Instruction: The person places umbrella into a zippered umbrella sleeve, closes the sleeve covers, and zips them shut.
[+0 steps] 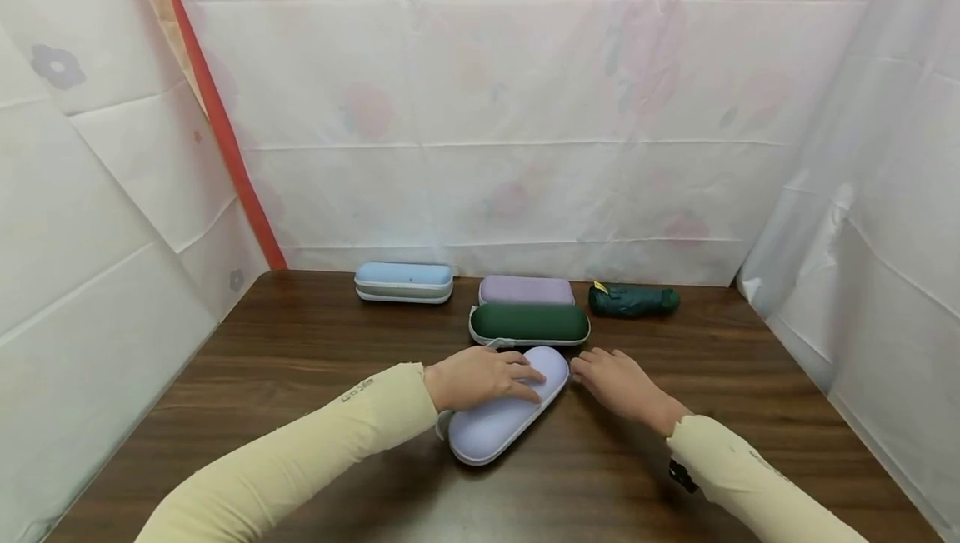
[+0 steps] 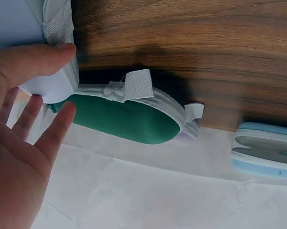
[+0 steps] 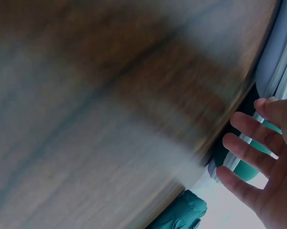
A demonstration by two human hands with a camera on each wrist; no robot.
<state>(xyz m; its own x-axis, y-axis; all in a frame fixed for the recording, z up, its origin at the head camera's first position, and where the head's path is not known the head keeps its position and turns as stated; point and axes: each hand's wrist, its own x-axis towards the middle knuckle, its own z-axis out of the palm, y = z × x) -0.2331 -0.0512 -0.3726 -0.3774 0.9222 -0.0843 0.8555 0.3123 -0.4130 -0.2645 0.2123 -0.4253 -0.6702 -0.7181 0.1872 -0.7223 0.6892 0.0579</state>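
A lavender zippered hard case (image 1: pixel 501 426) lies slantwise on the table. My left hand (image 1: pixel 480 378) rests over it with fingers spread across the top; its thumb (image 2: pixel 47 59) lies against the zipper side. By the case's far right end is my right hand (image 1: pixel 617 385), fingers loosely extended and the thumb tip close to the zipper edge; whether it touches cannot be told. Just beyond lies a dark green zippered case (image 1: pixel 529 323), with a pale fabric tab (image 2: pixel 138 85) on its end. A purple case (image 1: pixel 527 289) sits directly behind the green one.
A light blue case (image 1: pixel 403 282) stands at the back left of the brown wooden table (image 1: pixel 285 376). At the back right is a folded dark green umbrella (image 1: pixel 632 300). White patterned sheets (image 1: pixel 495 110) enclose the table behind and at both sides.
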